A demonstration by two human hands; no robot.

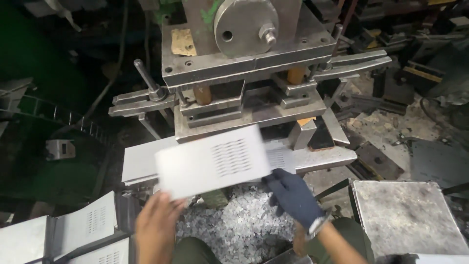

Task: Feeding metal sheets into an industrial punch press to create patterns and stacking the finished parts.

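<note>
The bare left hand [157,225] and the gloved right hand [291,195] are both holding a flat metal sheet [212,160] with little slots, in the middle of the frame. Behind it, the big press [244,63] is standing at the top.

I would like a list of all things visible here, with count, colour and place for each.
press machine: one, grey steel, top centre
perforated sheet: one, pale grey, centre, held in both hands
finished sheets: several, pale grey, bottom left
metal scraps: a heap, silvery, bottom centre
flat plate: one, grey, bottom right
left hand: bare, at the sheet's lower left edge
right hand: dark blue glove, at the sheet's right corner
</note>
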